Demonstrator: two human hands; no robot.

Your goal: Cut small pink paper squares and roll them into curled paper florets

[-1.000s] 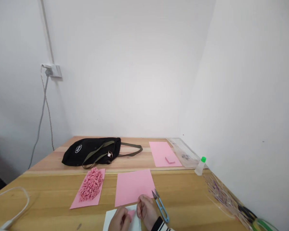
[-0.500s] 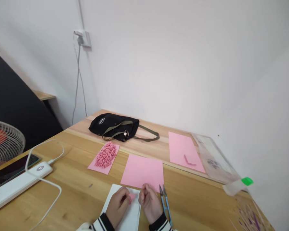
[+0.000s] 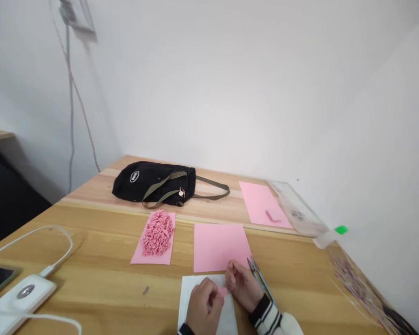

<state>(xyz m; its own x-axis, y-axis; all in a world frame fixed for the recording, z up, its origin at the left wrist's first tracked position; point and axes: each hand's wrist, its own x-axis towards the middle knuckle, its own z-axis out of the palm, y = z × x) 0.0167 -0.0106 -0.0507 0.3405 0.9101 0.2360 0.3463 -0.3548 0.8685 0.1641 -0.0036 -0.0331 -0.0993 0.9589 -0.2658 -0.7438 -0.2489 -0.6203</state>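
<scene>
At the lower centre of the frame, we see a small, soft-looking pink piece [image 3: 223, 292] just right of the left hand's fingertips, in the gap between the two hands and over a white rectangular sheet [image 3: 191, 282]. The left hand [image 3: 203, 307] is nearer and pinches it between thumb and fingers; the right hand [image 3: 244, 284] is close by on its upper right, thumb and fingertips drawn together, though we cannot tell whether anything thin sits between them. The piece is too covered for us to tell its long axis. Beyond the hands lies a square pink paper sheet [image 3: 218, 246], and blue-handled metal thread snips [image 3: 255, 270] lie just beside the right hand, partly behind it. Compared with half a second ago, our view shifts: hands and white sheet sit farther right in the frame, the left sleeve is mostly cut off, and the pinch looks unchanged.
</scene>
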